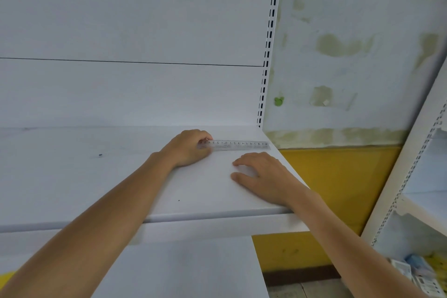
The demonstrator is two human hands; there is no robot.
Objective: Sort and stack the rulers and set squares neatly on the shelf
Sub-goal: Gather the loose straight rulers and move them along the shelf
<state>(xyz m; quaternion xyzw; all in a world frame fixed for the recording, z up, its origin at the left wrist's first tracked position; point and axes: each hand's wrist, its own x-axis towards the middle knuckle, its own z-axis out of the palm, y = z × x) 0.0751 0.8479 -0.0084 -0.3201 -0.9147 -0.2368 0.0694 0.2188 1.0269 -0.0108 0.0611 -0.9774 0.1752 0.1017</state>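
Note:
A clear plastic ruler (239, 145) lies flat near the back right corner of the white shelf (96, 176), running left to right. My left hand (189, 149) pinches the ruler's left end between curled fingers and thumb. My right hand (262, 175) rests flat on the shelf surface in front of the ruler, fingers spread and relaxed, holding nothing. No set squares are in view.
The shelf's white back panel rises behind, with a slotted upright (268, 43) at its right edge. A stained wall with a yellow lower band (338, 176) stands to the right. Another white shelving unit (423, 189) sits at far right, with packaged items (416, 273) low down.

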